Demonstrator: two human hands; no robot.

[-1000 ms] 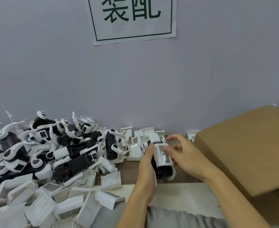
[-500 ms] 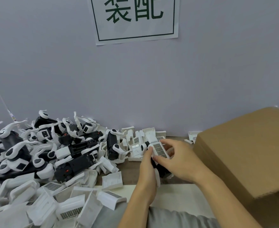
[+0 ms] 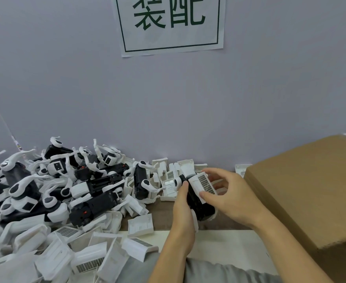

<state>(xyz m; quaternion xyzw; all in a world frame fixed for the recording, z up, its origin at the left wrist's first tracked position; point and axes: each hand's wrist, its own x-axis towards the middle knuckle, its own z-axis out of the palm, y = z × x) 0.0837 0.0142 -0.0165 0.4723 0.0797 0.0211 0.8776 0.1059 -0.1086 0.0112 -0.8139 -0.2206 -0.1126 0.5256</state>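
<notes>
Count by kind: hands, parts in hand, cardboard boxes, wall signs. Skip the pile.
Hands: 2 (left hand, right hand)
black body, held: 1
white grille cover, held: 1
cardboard box: 1
wall sign: 1
Total: 6

White paper sheet (image 3: 171, 25) on the pale lilac-grey wall (image 3: 66, 88), top centre of the frame: two large dark green Chinese characters, 装配, inside a thin dark green rectangular border. The frame edge cuts off the characters' tops. Dark grid patch on the white plastic cover (image 3: 203, 183), right of centre: too fine to read.
</notes>
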